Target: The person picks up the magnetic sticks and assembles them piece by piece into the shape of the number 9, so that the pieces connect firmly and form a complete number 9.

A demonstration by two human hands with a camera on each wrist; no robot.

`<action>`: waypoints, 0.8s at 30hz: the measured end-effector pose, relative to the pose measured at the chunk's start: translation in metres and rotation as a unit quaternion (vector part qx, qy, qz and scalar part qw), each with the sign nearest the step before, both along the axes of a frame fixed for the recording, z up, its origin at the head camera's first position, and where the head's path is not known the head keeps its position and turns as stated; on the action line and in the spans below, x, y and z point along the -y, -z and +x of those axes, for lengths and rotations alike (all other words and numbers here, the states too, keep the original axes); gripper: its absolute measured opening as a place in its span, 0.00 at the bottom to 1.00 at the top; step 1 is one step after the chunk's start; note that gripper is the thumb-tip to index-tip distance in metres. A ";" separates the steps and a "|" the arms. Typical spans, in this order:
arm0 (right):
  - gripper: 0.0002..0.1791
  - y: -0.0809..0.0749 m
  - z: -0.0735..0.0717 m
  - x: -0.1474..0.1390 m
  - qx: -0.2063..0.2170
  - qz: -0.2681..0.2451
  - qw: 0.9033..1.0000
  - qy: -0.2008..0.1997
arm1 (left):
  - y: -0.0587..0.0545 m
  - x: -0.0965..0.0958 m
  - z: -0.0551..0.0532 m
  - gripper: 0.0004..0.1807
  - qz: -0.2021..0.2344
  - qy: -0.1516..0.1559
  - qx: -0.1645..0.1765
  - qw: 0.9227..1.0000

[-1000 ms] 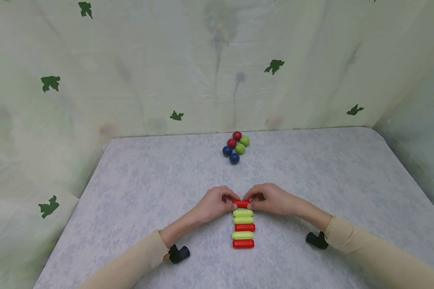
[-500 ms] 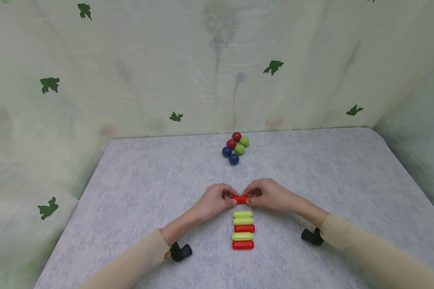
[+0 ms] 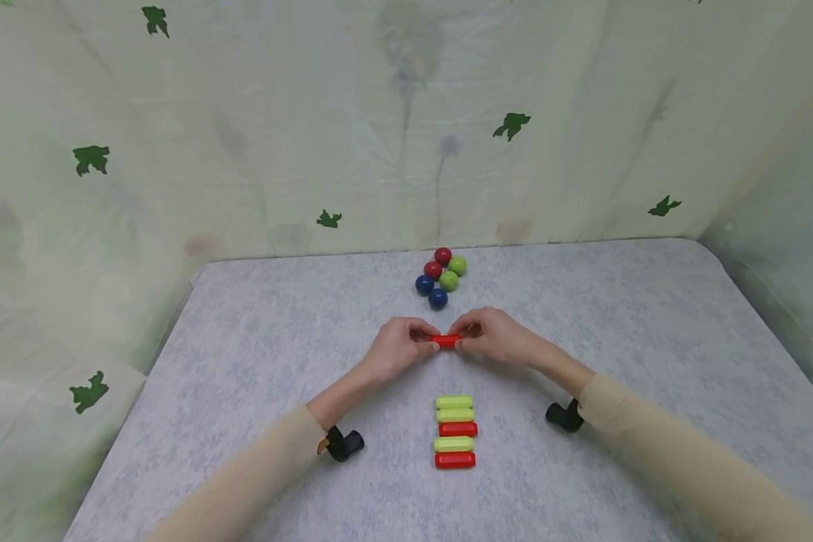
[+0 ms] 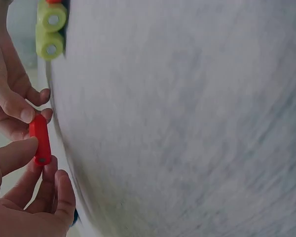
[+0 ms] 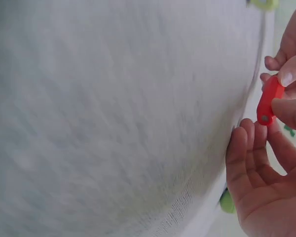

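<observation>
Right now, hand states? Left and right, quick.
Left hand: closed, pinching one end of the small red plastic rod.
Right hand: closed, pinching the same rod's other end.

- Red sticks: three. One red stick [image 3: 445,340] sits at the centre of the frame, held between the left hand [image 3: 396,351] and the right hand [image 3: 497,339]; two more lie in the row [image 3: 455,430] at lower centre.
- Green sticks: three, all in that row.
- Balls: six in the cluster [image 3: 440,277] above centre: two red, two green, two blue.
- Hands: two.
- Black wrist devices: two, one under each sleeve.
- Surface [image 3: 257,354]: one.
</observation>
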State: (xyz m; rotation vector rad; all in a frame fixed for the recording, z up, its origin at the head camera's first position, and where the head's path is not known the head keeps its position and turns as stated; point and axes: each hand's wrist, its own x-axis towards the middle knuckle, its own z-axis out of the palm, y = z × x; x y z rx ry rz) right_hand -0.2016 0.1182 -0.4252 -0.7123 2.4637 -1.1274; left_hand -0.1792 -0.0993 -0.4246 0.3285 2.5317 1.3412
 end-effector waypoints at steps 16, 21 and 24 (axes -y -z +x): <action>0.10 0.001 -0.032 0.010 0.006 0.021 1.000 0.017 | 0.005 0.001 -0.034 0.09 -0.016 -0.013 -0.029 0.999; 0.10 0.003 -0.033 0.009 0.003 0.022 1.000 0.019 | 0.008 0.001 -0.036 0.08 -0.022 -0.005 -0.032 0.999; 0.11 0.003 -0.033 0.007 0.004 0.018 1.000 0.018 | 0.009 0.000 -0.038 0.08 -0.021 -0.003 -0.025 0.999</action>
